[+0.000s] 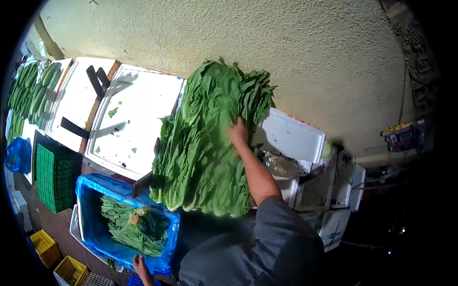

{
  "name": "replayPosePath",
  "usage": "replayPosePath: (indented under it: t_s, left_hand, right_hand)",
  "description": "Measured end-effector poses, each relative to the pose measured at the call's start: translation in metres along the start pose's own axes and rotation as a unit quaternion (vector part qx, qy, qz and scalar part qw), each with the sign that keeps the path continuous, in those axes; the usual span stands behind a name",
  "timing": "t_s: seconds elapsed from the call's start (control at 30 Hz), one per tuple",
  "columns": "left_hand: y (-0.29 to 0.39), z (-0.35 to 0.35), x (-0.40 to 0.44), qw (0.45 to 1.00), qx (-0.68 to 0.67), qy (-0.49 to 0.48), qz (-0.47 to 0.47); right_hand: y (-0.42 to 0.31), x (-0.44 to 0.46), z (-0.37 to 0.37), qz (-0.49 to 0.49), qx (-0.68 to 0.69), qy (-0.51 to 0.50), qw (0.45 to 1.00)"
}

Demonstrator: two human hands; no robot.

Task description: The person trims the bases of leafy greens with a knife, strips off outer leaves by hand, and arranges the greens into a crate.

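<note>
My right hand (237,132) reaches into a large heap of long-leaf lettuce (205,143) and touches the leaves on its right side. Its fingers are partly buried and blurred, so their grip is unclear. The lettuce heads lie side by side, pale stem ends towards me and leafy tops towards the wall. Low in the view, my left hand (140,268) is beside the near rim of a box lined with blue plastic (174,238), fingers apart and nothing visible in them. Inside that box are more leafy greens (136,231), with brownish cut ends showing on top.
A white foam board (133,119) with leaf scraps adjoins the heap on the left. Beyond are cucumbers (36,90) and a green crate (50,178). On the right are a white tray (291,136) and a clear plastic bag (280,166). A rough wall (238,31) stands behind.
</note>
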State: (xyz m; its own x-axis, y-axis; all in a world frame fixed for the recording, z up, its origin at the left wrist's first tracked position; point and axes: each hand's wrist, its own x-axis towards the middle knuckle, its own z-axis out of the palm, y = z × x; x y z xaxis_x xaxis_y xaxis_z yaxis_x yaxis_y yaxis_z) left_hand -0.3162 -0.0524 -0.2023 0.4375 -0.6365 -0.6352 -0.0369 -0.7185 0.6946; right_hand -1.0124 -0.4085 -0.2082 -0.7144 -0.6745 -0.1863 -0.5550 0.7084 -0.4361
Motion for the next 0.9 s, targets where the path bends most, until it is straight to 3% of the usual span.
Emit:
replayPosePath:
  t_s: [0.03,0.13,0.23,0.33,0.4,0.43,0.47,0.53,0.57,0.6,0.67,0.73,0.83,0.87,0.9]
  left_hand:
    - [0.0,-0.001,0.001,1.0,0.011,0.002,-0.014]
    - [-0.005,-0.003,0.008,1.0,0.013,-0.002,-0.011]
    - [-0.019,-0.006,0.012,0.999,-0.029,0.015,0.035]
    - [-0.022,-0.012,0.009,0.999,-0.024,0.023,0.023]
    - [0.017,-0.001,-0.018,0.997,0.055,0.01,-0.046]
    - [0.037,0.006,-0.03,0.992,0.095,0.003,-0.08]
    - [0.039,0.007,-0.034,0.992,0.085,0.001,-0.089]
    - [0.041,0.011,-0.038,0.993,0.061,-0.004,-0.105]
    - [0.047,0.014,-0.041,0.992,0.079,-0.005,-0.1]
    - [0.056,0.018,-0.046,0.991,0.096,-0.006,-0.096]
    - [0.075,0.026,-0.055,0.989,0.113,-0.008,-0.089]
    - [0.052,0.016,-0.043,0.99,0.091,-0.003,-0.106]
    - [-0.071,-0.041,0.02,0.999,0.005,-0.015,-0.047]
    - [-0.057,-0.022,-0.001,0.999,-0.014,0.031,-0.016]
    - [-0.056,-0.021,-0.007,0.999,-0.014,0.032,-0.02]
  right_hand:
    - [-0.002,0.005,-0.002,0.024,0.008,-0.035,0.999]
    - [0.01,0.008,0.007,0.021,0.064,-0.018,0.998]
    - [0.008,-0.001,0.006,-0.031,0.039,0.034,0.998]
    - [0.011,0.004,-0.017,-0.107,0.01,0.122,0.987]
    - [-0.02,0.012,-0.065,-0.079,0.101,0.125,0.984]
    - [-0.033,0.023,-0.079,-0.116,0.179,0.162,0.963]
    - [-0.053,0.033,-0.101,-0.108,0.156,0.189,0.963]
    - [-0.068,0.068,-0.12,-0.164,0.072,0.231,0.956]
    - [-0.07,0.092,-0.123,-0.277,0.066,0.268,0.92]
    - [-0.087,0.095,-0.138,-0.214,-0.009,0.182,0.96]
    - [-0.093,0.117,-0.137,-0.174,-0.141,0.092,0.97]
    - [-0.095,0.13,-0.134,-0.14,-0.172,0.089,0.971]
    - [-0.087,0.146,-0.129,-0.108,-0.15,0.087,0.979]
    - [-0.09,0.142,-0.14,-0.119,-0.243,0.053,0.961]
    - [-0.091,0.14,-0.139,-0.12,-0.246,0.051,0.961]
